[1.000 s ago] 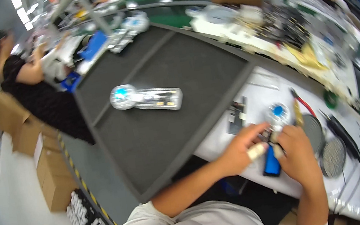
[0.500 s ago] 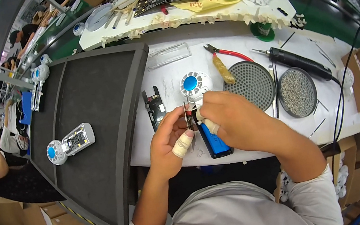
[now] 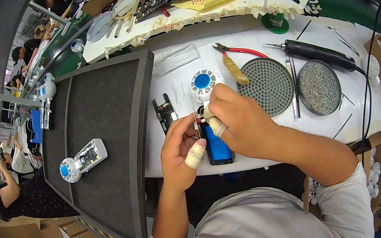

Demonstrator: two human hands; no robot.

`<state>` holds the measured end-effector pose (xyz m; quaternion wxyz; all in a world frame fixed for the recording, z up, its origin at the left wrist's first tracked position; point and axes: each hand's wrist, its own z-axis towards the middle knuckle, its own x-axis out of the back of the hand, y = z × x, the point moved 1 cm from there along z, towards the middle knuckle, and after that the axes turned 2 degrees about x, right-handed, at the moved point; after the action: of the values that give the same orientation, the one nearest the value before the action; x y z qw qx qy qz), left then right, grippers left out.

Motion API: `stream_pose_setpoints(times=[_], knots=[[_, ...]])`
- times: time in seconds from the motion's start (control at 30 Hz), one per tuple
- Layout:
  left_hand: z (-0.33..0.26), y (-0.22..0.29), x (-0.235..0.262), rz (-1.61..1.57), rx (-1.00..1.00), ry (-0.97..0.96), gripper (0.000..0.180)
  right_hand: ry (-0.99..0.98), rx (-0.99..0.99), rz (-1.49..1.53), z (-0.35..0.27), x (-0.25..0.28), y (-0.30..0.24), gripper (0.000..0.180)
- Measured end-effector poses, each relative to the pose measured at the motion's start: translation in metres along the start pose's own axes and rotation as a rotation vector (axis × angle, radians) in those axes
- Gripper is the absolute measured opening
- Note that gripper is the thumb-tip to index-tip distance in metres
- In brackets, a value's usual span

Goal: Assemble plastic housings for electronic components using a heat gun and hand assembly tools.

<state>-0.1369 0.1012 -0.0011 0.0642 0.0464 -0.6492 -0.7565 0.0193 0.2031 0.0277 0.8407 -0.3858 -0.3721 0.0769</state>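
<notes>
While left hand pinches thin strip, right hand grips blue-cored white device; device long axis 12-to-6, lying at 3 o'clock of left grip

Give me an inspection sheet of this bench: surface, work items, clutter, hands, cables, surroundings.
Surface: white bench beside a dark tray.
Work items: blue battery and white round fan head under the hands.
Clutter: red-handled pliers, round perforated dish, dish of screws, clear cover.
Hands: left hand and right hand pinch small parts together; fingertips taped.
Cables: black cord from the electric screwdriver.
Surroundings: other workers at left; cardboard boxes.
</notes>
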Motion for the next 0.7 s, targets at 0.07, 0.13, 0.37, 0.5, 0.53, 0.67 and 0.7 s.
stream_pose_setpoints(times=[0.07,0.13,0.37,0.5,0.53,0.67,0.7], knots=[[0.000,0.002,0.001,0.097,-0.037,0.013,0.049,-0.015,-0.028,-0.009,0.000,0.001,-0.001,0.010],[0.000,0.005,0.001,0.149,-0.054,0.016,0.048,-0.019,-0.044,-0.011,0.001,0.002,-0.001,0.009],[0.000,0.015,-0.004,0.390,-0.116,0.015,0.045,-0.051,-0.086,0.091,0.003,0.008,0.002,0.010],[0.003,0.022,-0.006,0.590,-0.159,-0.022,0.047,-0.077,-0.095,0.080,0.002,0.006,0.007,0.013],[0.003,0.024,-0.008,0.593,-0.161,-0.023,0.047,-0.073,-0.093,0.081,0.002,0.007,0.006,0.013],[0.007,0.029,-0.019,0.602,-0.192,0.006,0.044,-0.079,-0.177,0.084,0.004,0.012,0.003,0.015],[0.008,0.028,-0.019,0.627,-0.201,0.002,0.045,-0.083,-0.188,0.105,0.005,0.012,0.004,0.015]])
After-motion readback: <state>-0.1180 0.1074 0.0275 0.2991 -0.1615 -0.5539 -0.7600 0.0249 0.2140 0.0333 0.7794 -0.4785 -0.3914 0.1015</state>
